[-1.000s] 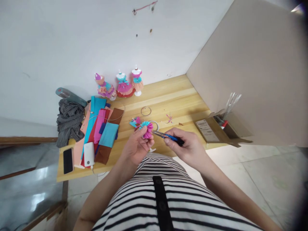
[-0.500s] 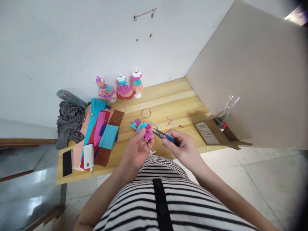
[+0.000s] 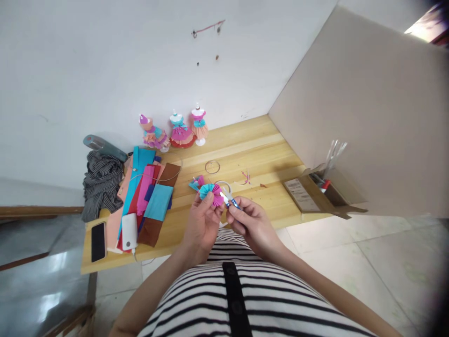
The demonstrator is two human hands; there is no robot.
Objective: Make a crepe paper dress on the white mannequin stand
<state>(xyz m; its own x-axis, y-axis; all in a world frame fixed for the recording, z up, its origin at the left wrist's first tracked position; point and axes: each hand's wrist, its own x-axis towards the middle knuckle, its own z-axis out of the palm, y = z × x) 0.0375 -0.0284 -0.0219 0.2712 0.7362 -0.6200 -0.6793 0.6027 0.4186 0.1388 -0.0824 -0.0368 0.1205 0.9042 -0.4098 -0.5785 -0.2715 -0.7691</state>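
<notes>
Just below the centre of the frame, the left hand [image 3: 202, 227] has its grip clamped on a rosette [image 3: 211, 192], pleated in blue and pink. Its thumb presses the blue side, probably so that the pleats lie steady and the pink side faces the other hand. Beside it, the right hand [image 3: 254, 224] has its grip clamped on scissors [image 3: 232, 201], blades aimed left at the pink edge; holding them this far forward likely gives finer control. Whether the tips touch that edge, I cannot tell.

Behind the rosette, a bow [image 3: 197, 182] and a white ring [image 3: 228, 183] lie on the counter [image 3: 252, 140], both within easy reach, it seems. Farther up are a hoop [image 3: 212, 173] and pink scraps [image 3: 246, 177].

At upper left of centre, three dress forms [image 3: 181, 129] stand along the wall [image 3: 140, 56], perhaps to be out of the hands' way.

At the left of the frame, sheets [image 3: 158, 202] overlap with each colour showing, which would make them easy to pick out. A power bank [image 3: 129, 231] rests on them, maybe doubling as a weight, near a phone [image 3: 98, 242].

At the right, a box [image 3: 303, 194] sits by the counter's edge, clear sticks [image 3: 335, 154] poking up from it, probably handy to draw out.
</notes>
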